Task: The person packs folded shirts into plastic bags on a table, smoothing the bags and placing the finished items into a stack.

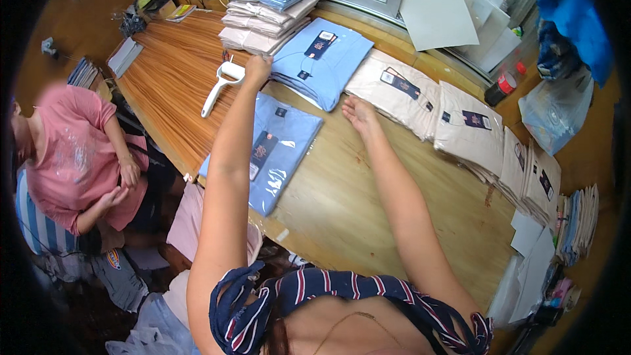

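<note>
My left hand (258, 67) is closed at the left side of a pile of folded blue shirts (351, 52) with a dark tag on top; its fingertips are hidden. Close to the near right corner of that pile, my right hand (359, 114) has loosely bent fingers that are apart, with nothing seen in them. Partly under my left forearm lies a blue shirt in a clear bag (284, 151), also tagged. A white lint roller (213, 97) with a loop-shaped frame rests just left of my left wrist.
Behind stands a tall stack of bagged blue and pale pink shirts (253, 29). Pale tagged shirt piles (463, 121) line the table's (355, 204) far right side, near a dark bottle with a red cap (503, 85). A person in a pink top (72, 151) sits at the left.
</note>
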Motion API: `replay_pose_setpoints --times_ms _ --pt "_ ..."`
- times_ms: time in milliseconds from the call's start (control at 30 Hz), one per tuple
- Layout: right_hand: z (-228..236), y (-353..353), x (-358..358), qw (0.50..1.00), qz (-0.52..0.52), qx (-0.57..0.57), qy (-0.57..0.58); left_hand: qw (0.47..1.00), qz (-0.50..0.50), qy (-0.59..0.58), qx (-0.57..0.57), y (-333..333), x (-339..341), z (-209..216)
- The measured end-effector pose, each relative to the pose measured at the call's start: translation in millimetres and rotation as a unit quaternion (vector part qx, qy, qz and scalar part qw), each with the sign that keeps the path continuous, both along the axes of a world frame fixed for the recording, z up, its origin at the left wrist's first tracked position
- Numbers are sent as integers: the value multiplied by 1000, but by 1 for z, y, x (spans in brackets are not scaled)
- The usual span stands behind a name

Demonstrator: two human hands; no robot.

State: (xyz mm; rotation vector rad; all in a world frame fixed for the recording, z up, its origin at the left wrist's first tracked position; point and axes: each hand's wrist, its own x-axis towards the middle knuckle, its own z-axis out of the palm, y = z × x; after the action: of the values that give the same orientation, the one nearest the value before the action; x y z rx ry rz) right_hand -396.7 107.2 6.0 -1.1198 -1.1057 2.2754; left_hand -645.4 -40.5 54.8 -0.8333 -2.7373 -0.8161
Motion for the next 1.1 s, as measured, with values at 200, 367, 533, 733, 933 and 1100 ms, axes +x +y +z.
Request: replay_pose_setpoints --times_ms 200,367,533,733,933,1100 --pt "11 -11 -34 997 -1 40 -67 988 -43 -91 -114 12 -16 -6" --pt "17 -18 -32 997 15 52 -51 979 -77 -114 -149 19 -18 0" --pt "26 -20 -42 990 -30 -138 21 950 -103 -268 -126 22 -30 3" --pt "24 4 -50 967 45 -234 94 955 -145 -240 98 13 -27 -1" --pt "86 -1 18 969 123 78 197 930 -270 4 249 -19 54 55" --pt "102 -68 204 964 152 140 169 939 -258 -96 204 -112 250 50"
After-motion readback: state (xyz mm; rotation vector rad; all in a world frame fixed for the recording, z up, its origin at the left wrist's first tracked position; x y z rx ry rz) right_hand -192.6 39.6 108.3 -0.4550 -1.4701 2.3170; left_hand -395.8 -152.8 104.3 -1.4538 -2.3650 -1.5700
